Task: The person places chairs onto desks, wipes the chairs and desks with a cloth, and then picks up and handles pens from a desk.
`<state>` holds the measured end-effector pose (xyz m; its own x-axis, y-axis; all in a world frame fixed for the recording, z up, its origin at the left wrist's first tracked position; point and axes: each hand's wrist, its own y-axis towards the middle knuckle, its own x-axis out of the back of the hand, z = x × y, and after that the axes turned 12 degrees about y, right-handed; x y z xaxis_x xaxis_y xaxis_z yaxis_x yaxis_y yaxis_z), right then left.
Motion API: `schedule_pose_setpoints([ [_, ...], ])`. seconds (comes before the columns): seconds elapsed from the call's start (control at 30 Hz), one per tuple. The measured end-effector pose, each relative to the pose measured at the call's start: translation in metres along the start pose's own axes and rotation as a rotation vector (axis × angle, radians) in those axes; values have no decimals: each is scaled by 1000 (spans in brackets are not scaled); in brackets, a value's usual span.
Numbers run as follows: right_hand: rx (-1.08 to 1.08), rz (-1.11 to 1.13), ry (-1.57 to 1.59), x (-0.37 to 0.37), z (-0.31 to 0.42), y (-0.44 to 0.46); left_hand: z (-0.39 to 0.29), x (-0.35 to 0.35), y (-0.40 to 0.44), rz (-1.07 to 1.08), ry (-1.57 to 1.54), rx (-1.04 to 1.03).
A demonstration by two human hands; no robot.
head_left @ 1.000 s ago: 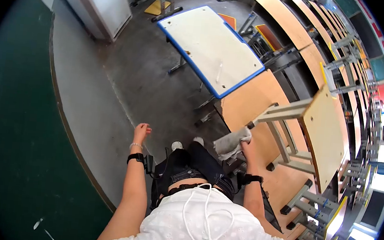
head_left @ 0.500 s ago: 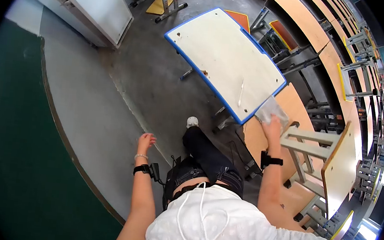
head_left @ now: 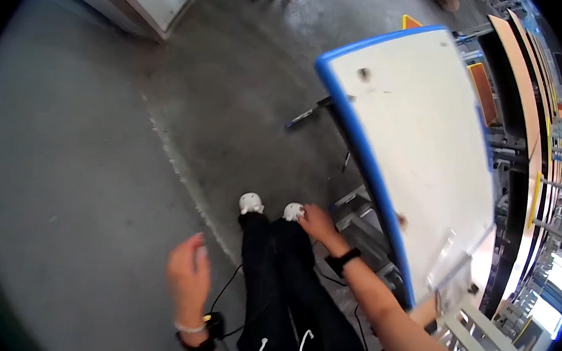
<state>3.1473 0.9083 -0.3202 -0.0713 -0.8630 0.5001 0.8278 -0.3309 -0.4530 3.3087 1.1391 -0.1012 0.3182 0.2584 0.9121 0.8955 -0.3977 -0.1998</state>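
Desk (head_left: 420,135), white-topped and blue-edged

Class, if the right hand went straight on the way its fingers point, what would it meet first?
In the picture, the right hand points toward the closest white shoe, so probably that; depth is unclear, and it might pass above.

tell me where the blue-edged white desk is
In the head view, the blue-edged white desk stands right of centre, up and right of the right hand, with wooden desk rows farther right.
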Motion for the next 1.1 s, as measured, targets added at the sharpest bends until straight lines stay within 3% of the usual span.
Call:
schedule_pose_setpoints([
  [0.07, -355, -31, -104, -38, -91, 84, 67, -58, 35, 13, 118, 26],
  [0.1, -399, -199, -187, -48, -129, 115, 92, -81, 57, 52, 176, 3],
  [0.2, -447, -408, -320, -53, -277, 187, 131, -138, 107, 64, 106, 41],
  [0.23, -435, -166, -519, -53, -392, 200, 144, -163, 111, 68, 76, 100],
  [0.27, -721, -330, -225, -36, -322, 216, 158, -181, 128, 94, 99, 105],
  [0.33, -825, -549, -260, -37, -363, 236, 188, -223, 141, 137, 126, 107],
  [0.4, -800, -472, -347, -21, -473, 236, 194, -246, 149, 156, 139, 105],
  [0.5, -899, -413, -280, -16, -497, 245, 187, -266, 175, 138, 124, 83],
  [0.53, -956, -406, -225, -16, -492, 242, 185, -269, 183, 142, 120, 69],
  [0.67, -721, -384, -390, -36, -487, 231, 171, -258, 208, 142, 91, 14],
  [0.7, -729, -417, -366, -38, -486, 230, 167, -257, 207, 149, 84, 21],
  [0.73, -910, -372, -252, -39, -441, 231, 165, -253, 205, 140, 57, 9],
  [0.8, -962, -368, -77, -56, -406, 227, 155, -240, 200, 136, 3, -2],
  [0.87, -600, -416, 90, -72, -326, 197, 136, -221, 191, 150, -14, -25],
  [0.93, -464, -313, 416, -79, -241, 164, 111, -198, 179, 185, -55, -36],
  [1.1, -233, -129, 526, -42, 20, 55, 37, -122, 137, 331, -361, -113],
])
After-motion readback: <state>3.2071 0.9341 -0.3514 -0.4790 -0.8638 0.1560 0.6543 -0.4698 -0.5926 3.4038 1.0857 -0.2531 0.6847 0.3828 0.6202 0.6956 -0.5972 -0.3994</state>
